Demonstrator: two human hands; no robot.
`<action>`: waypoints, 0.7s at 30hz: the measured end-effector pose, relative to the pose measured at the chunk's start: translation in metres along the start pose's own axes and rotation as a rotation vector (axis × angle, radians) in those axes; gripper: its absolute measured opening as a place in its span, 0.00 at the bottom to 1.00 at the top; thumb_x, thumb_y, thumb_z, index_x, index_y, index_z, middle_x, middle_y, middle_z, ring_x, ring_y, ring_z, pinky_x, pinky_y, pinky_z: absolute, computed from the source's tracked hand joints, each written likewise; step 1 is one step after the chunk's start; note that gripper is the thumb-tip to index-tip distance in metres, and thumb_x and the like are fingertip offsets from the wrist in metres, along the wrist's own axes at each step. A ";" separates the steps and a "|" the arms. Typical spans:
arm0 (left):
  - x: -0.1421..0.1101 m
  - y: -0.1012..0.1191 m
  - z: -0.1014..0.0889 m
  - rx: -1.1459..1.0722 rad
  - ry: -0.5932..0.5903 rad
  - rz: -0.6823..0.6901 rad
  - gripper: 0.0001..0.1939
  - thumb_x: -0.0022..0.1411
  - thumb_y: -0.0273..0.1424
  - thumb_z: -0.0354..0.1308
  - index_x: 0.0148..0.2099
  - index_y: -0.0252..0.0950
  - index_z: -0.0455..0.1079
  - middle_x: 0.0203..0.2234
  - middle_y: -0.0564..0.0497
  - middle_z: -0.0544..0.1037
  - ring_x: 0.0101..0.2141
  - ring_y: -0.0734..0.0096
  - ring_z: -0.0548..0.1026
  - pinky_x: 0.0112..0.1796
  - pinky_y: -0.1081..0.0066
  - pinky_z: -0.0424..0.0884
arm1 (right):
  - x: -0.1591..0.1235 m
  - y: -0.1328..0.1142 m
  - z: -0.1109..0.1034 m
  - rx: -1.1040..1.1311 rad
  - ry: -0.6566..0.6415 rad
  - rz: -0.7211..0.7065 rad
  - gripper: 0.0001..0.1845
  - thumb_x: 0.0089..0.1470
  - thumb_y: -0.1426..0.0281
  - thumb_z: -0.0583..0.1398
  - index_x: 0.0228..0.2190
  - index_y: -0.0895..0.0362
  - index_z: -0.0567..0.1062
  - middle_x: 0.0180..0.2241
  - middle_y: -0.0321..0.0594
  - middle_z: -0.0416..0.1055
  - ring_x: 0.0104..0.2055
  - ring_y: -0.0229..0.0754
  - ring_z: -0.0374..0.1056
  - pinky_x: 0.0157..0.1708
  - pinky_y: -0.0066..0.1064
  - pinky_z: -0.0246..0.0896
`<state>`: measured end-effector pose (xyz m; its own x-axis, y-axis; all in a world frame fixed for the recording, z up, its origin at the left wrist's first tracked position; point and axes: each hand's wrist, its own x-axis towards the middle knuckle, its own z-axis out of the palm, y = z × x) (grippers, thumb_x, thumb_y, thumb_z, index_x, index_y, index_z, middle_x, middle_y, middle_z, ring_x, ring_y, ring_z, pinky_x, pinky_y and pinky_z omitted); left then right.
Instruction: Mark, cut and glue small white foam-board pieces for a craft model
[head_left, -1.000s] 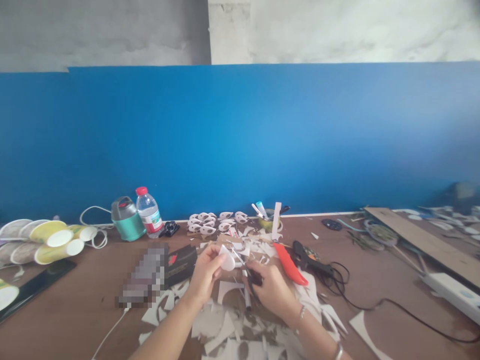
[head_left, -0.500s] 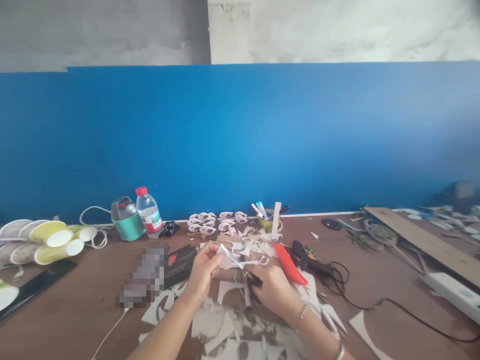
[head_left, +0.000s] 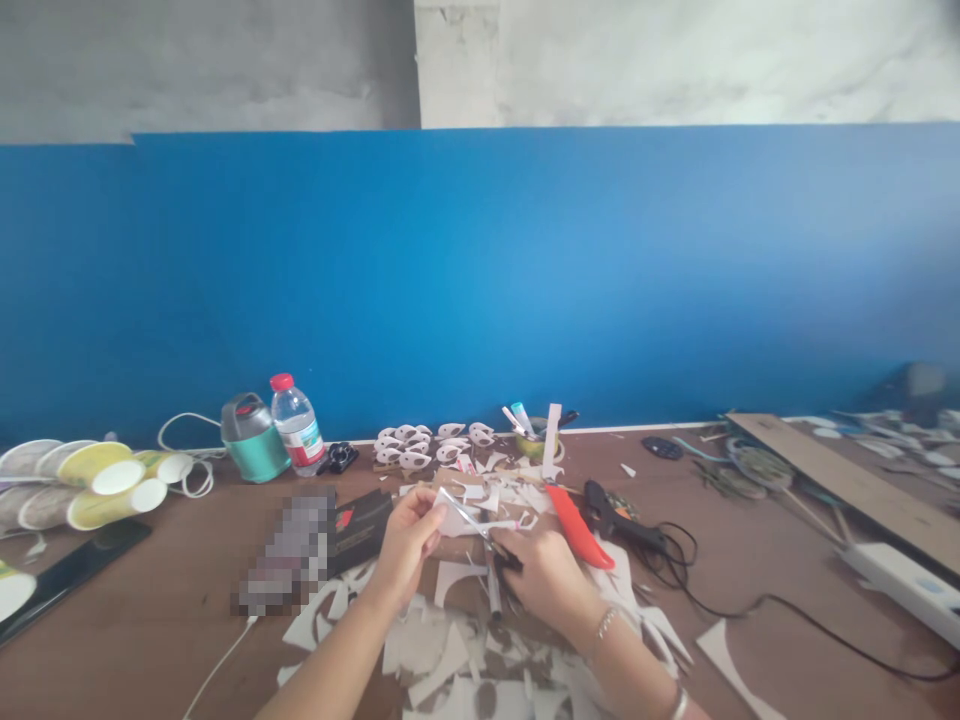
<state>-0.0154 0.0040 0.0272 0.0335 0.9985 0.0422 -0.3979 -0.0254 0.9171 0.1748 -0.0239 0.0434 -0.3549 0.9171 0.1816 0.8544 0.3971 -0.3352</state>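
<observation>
Between the thumb and fingers of my left hand [head_left: 411, 530] is a small piece of white paper [head_left: 453, 522]. My right hand [head_left: 546, 572] is closed round the dark handles of a pair of scissors [head_left: 472, 522], whose blades reach left across the paper. White paper scraps [head_left: 442, 640] lie heaped beneath and in front of both hands. Just right of my right hand rests a long red-orange object [head_left: 579, 528]. Several white cut-out shapes with holes [head_left: 414, 446] stand grouped beyond my hands.
A capped water bottle [head_left: 298, 428] and a teal container [head_left: 255, 442] stand at the back left. Paper cups [head_left: 105, 468] lie far left. A black glue gun [head_left: 622, 525] with a trailing cord lies right. Pens fill a cup [head_left: 531, 446]; a white power strip [head_left: 907, 590] sits far right.
</observation>
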 end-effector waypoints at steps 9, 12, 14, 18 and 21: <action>0.000 0.000 0.000 -0.014 0.009 -0.019 0.17 0.46 0.37 0.69 0.29 0.34 0.65 0.19 0.61 0.65 0.14 0.89 0.53 0.18 0.80 0.46 | 0.000 -0.002 -0.003 -0.075 -0.036 -0.003 0.14 0.49 0.77 0.55 0.35 0.56 0.78 0.27 0.42 0.79 0.28 0.42 0.71 0.28 0.27 0.51; 0.000 0.000 0.000 -0.019 0.017 -0.023 0.17 0.45 0.37 0.69 0.28 0.34 0.65 0.19 0.60 0.66 0.14 0.89 0.54 0.18 0.80 0.46 | 0.000 -0.003 -0.003 -0.096 -0.038 0.001 0.13 0.49 0.77 0.55 0.34 0.56 0.78 0.27 0.43 0.79 0.28 0.42 0.71 0.27 0.28 0.50; 0.001 -0.001 0.000 -0.022 0.017 -0.024 0.17 0.45 0.37 0.69 0.28 0.34 0.65 0.18 0.60 0.66 0.14 0.89 0.54 0.18 0.80 0.46 | 0.000 -0.003 -0.002 -0.106 -0.035 0.000 0.13 0.49 0.78 0.55 0.34 0.56 0.78 0.28 0.43 0.79 0.29 0.42 0.71 0.27 0.28 0.49; 0.001 -0.003 -0.001 -0.026 0.014 -0.028 0.18 0.44 0.38 0.70 0.28 0.34 0.65 0.18 0.60 0.67 0.14 0.89 0.54 0.18 0.80 0.45 | 0.000 -0.002 -0.002 -0.121 -0.035 0.000 0.14 0.48 0.79 0.55 0.32 0.56 0.78 0.27 0.42 0.79 0.29 0.41 0.71 0.28 0.28 0.49; 0.001 -0.004 -0.003 -0.027 0.013 -0.038 0.18 0.44 0.38 0.70 0.28 0.34 0.65 0.18 0.60 0.67 0.14 0.90 0.54 0.18 0.80 0.45 | 0.001 -0.001 -0.002 -0.123 -0.041 0.016 0.14 0.47 0.78 0.55 0.32 0.55 0.78 0.27 0.42 0.78 0.30 0.42 0.70 0.28 0.28 0.50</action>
<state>-0.0161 0.0053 0.0223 0.0370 0.9993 0.0023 -0.4214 0.0136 0.9068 0.1740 -0.0235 0.0455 -0.3534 0.9252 0.1384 0.8994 0.3768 -0.2216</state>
